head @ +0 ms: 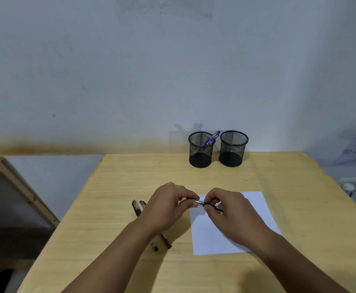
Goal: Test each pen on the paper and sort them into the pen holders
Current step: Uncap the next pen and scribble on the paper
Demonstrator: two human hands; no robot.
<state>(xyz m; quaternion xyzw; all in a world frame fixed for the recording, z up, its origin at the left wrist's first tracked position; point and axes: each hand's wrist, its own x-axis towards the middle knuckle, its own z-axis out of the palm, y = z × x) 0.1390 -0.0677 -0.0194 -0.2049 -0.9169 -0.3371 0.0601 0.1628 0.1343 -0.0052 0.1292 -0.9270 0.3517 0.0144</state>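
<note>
Clear pen lies crosswise, left-right.

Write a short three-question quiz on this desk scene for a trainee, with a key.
1. True or false: both mesh pen holders hold a pen.
2. Which hands grip the pen over the paper? A) left hand only B) right hand only C) both
3. Fill in: the pens waiting on the table lie beside the ____ hand.

Key
1. False: the left holder holds a blue pen; the right holder looks empty.
2. C: the left hand and the right hand each pinch an end.
3. Left: the loose pens lie partly under that hand.
</note>
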